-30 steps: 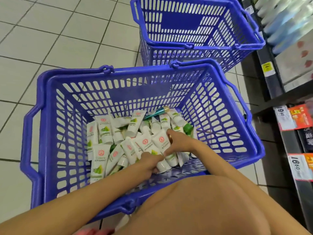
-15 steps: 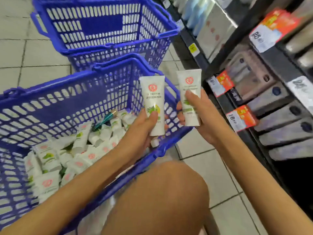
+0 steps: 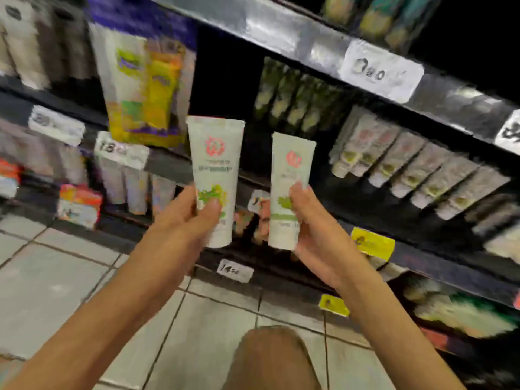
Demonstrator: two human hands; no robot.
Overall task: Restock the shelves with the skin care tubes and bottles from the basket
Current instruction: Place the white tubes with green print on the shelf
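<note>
My left hand (image 3: 188, 218) grips a white tube (image 3: 214, 164) with a red flower logo and a green and yellow print, held upright with its cap down. Beside it my right hand (image 3: 315, 235) grips a second matching white tube (image 3: 288, 175), also upright. Both tubes are raised in front of the dark shelves (image 3: 309, 32). A row of similar white tubes (image 3: 408, 170) lies on the shelf to the right of my hands. The basket is out of view.
Price tags (image 3: 380, 70) line the shelf edges. A yellow and purple boxed product (image 3: 146, 88) stands upper left, dark green tubes (image 3: 289, 97) behind my hands. Tiled floor (image 3: 56, 277) lies lower left, and my knee (image 3: 270, 358) is at the bottom.
Both hands lifted a tube each out of the basket and raised them up toward the shelves. My view swung from the basket to the shelving.
</note>
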